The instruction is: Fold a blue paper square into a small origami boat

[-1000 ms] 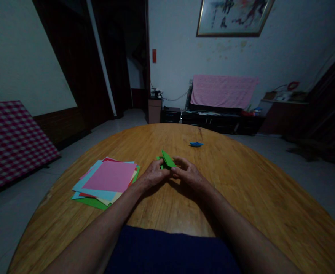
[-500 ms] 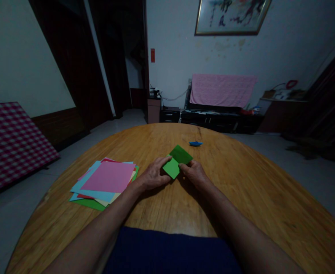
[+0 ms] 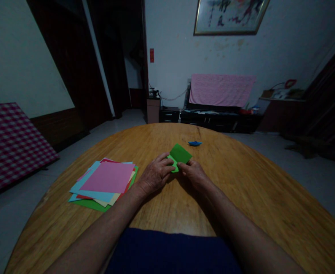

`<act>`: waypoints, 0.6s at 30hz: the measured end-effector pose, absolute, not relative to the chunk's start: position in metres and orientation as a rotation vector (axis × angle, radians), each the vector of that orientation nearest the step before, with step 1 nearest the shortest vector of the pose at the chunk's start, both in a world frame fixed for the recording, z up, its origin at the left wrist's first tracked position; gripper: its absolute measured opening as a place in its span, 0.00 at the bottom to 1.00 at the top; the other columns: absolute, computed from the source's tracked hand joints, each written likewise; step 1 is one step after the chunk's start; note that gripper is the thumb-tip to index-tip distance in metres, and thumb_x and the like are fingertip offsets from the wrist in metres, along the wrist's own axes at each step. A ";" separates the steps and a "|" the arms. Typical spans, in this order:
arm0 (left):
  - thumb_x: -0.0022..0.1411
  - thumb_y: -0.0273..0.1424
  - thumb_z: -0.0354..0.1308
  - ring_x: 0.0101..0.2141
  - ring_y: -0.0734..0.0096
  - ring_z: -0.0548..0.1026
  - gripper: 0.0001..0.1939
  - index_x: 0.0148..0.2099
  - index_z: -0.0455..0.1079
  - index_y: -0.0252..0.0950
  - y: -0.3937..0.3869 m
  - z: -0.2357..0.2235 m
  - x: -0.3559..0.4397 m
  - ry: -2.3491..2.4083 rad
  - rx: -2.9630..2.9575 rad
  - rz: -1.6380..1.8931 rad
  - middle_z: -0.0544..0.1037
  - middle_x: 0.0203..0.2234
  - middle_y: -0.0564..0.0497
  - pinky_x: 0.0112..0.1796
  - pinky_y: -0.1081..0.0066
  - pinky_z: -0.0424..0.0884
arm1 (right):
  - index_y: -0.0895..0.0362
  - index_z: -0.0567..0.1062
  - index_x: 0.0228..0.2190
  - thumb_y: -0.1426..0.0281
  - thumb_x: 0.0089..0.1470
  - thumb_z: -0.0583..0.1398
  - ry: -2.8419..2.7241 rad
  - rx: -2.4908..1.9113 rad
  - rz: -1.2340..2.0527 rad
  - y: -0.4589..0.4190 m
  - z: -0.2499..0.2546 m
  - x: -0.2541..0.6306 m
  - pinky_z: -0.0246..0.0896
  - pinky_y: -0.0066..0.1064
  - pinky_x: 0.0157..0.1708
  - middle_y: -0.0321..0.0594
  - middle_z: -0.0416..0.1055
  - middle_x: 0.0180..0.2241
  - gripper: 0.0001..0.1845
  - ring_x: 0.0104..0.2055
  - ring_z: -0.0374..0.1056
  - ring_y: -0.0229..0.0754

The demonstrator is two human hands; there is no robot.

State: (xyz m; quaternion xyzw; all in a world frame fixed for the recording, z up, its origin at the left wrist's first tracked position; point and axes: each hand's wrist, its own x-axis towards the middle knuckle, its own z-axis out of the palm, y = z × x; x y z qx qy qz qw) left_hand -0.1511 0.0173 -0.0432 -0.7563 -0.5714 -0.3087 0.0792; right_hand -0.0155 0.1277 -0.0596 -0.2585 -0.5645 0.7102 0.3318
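You've got both hands close together on a folded green paper (image 3: 179, 155), out near the middle of the round wooden counter (image 3: 241, 182). Your left hand (image 3: 156, 176) has its fingers (image 3: 166, 161) curled over the lighter green part, and your right hand (image 3: 194, 175) comes in from the other side, fingers (image 3: 184, 166) pinched on the paper's edge. So both hands are closed on it, and the darker green part sticks out past them, away from you.

Just left of your left hand there's a loose stack of colored paper (image 3: 106, 179), pink on top, with blue, red, cream and green showing underneath. A little blue paper boat (image 3: 195, 143) sits farther out on the counter. Way back, a pink towel (image 3: 221, 90) hangs over a black cabinet (image 3: 213, 126), below a framed painting (image 3: 228, 17).
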 end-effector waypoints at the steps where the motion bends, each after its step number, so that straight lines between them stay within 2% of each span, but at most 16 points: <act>1: 0.61 0.26 0.51 0.55 0.60 0.63 0.12 0.43 0.74 0.39 0.018 -0.044 -0.152 -1.705 -2.256 -0.937 0.74 0.43 0.47 0.56 0.51 0.58 | 0.58 0.74 0.28 0.67 0.39 0.65 -1.491 -0.706 1.866 0.128 -0.060 -0.015 0.59 0.31 0.27 0.39 0.72 0.26 0.12 0.25 0.65 0.37; 4: 0.62 0.26 0.50 0.49 0.64 0.69 0.12 0.41 0.74 0.39 0.019 -0.047 -0.152 -1.727 -2.237 -1.032 0.76 0.39 0.49 0.57 0.52 0.57 | 0.58 0.73 0.25 0.67 0.40 0.64 -1.552 -0.762 1.872 0.129 -0.061 -0.013 0.56 0.30 0.24 0.37 0.69 0.22 0.08 0.22 0.62 0.36; 7: 0.63 0.28 0.51 0.47 0.66 0.70 0.11 0.37 0.75 0.39 0.020 -0.047 -0.150 -1.827 -2.148 -1.170 0.77 0.38 0.49 0.56 0.54 0.58 | 0.57 0.72 0.24 0.68 0.40 0.64 -1.581 -0.734 1.870 0.130 -0.062 -0.012 0.55 0.30 0.25 0.37 0.69 0.22 0.07 0.22 0.61 0.36; 14: 0.57 0.28 0.56 0.50 0.61 0.69 0.07 0.29 0.74 0.35 0.020 -0.045 -0.146 -2.093 -1.891 -1.491 0.70 0.52 0.43 0.52 0.59 0.63 | 0.57 0.70 0.22 0.66 0.41 0.63 -1.667 -0.789 1.764 0.127 -0.059 -0.012 0.51 0.29 0.21 0.35 0.65 0.19 0.08 0.19 0.58 0.35; 16: 0.57 0.29 0.57 0.48 0.62 0.70 0.07 0.28 0.73 0.35 0.021 -0.047 -0.147 -2.132 -1.868 -1.594 0.72 0.48 0.43 0.51 0.61 0.64 | 0.58 0.71 0.22 0.66 0.41 0.63 -1.722 -0.804 1.716 0.124 -0.057 -0.011 0.50 0.29 0.21 0.35 0.65 0.19 0.08 0.19 0.57 0.34; 18: 0.55 0.31 0.58 0.43 0.64 0.73 0.07 0.27 0.73 0.35 0.023 -0.050 -0.149 -2.144 -1.831 -1.726 0.75 0.40 0.45 0.46 0.65 0.66 | 0.58 0.72 0.23 0.66 0.42 0.62 -1.752 -0.768 1.700 0.122 -0.055 -0.011 0.50 0.29 0.21 0.36 0.66 0.19 0.07 0.19 0.57 0.34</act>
